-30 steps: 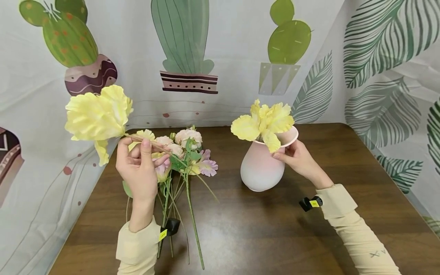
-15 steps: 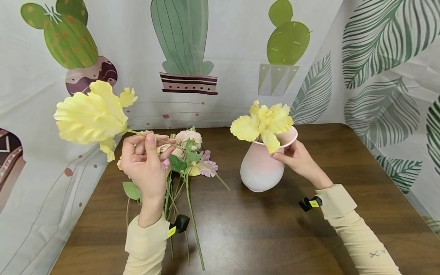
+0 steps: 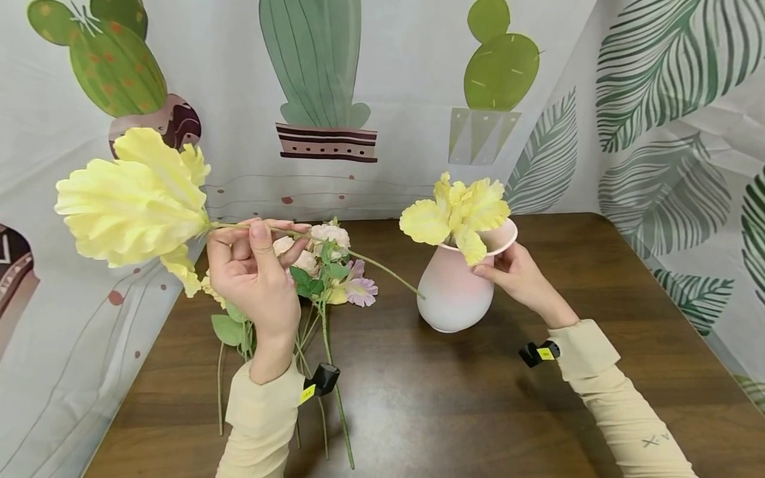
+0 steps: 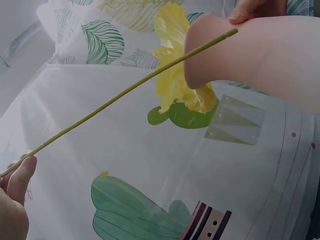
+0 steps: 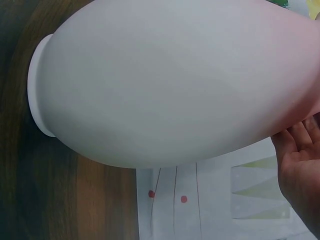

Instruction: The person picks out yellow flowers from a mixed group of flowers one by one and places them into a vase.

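My left hand [image 3: 257,279] pinches the stem of a large yellow flower [image 3: 134,206], its bloom out to the left. The bare stem [image 4: 107,102] runs right, its tip overlapping the vase's left side in the head view; whether it touches cannot be told. A pink-and-white vase [image 3: 457,292] stands upright at the right of the table, one yellow flower [image 3: 469,209] in its mouth. Curled round the vase's neck from the right is my right hand [image 3: 522,282]. In the right wrist view, the vase [image 5: 165,85] hides part of those fingers.
On the brown table [image 3: 418,411], left of the vase, lie several flowers: pale pink blooms [image 3: 331,236], a purple-and-yellow bloom [image 3: 360,291] and green stems [image 3: 335,392]. A printed cloth [image 3: 412,86] hangs behind the table.
My left hand has moved a little to the right. The held stem's tip has shifted right and up to the vase, and its bloom has swung left. My right hand and the vase have stayed still.
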Demonstrator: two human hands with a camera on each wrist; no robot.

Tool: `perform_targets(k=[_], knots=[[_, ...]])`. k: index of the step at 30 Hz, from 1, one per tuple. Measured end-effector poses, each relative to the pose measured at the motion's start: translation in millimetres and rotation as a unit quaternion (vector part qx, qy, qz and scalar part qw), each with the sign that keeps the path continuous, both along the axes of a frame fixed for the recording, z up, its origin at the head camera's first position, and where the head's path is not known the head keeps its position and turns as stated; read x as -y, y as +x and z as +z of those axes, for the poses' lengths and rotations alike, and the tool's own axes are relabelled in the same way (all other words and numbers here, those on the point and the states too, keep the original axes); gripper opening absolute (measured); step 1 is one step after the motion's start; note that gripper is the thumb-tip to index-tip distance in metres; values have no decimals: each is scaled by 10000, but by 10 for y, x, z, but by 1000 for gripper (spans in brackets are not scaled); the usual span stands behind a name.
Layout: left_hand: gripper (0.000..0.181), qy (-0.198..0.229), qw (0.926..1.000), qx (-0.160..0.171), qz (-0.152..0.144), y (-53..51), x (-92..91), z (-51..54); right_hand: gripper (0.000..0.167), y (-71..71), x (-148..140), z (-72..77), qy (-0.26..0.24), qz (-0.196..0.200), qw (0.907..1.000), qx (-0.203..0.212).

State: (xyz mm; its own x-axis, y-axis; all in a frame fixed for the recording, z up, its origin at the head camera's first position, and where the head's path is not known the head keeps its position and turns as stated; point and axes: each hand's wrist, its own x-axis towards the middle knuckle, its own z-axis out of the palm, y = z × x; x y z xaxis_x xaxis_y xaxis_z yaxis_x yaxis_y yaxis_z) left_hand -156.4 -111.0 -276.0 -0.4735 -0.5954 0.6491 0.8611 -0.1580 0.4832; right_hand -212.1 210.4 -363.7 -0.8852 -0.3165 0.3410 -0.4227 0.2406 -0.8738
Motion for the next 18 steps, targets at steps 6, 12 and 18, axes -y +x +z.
perform_targets(k=[6,12,18], knots=[[12,-53,9999,71,104,2,-57,68,48,1,-4,-14,-20,-7,10000,-63],[7,37,10000,45,26,0,-151,135,49,8,-5,-21,53,-65,10000,-38],[5,225,9996,-159,59,1,-210,169,53,7,-5,2,96,-70,9999,-21]])
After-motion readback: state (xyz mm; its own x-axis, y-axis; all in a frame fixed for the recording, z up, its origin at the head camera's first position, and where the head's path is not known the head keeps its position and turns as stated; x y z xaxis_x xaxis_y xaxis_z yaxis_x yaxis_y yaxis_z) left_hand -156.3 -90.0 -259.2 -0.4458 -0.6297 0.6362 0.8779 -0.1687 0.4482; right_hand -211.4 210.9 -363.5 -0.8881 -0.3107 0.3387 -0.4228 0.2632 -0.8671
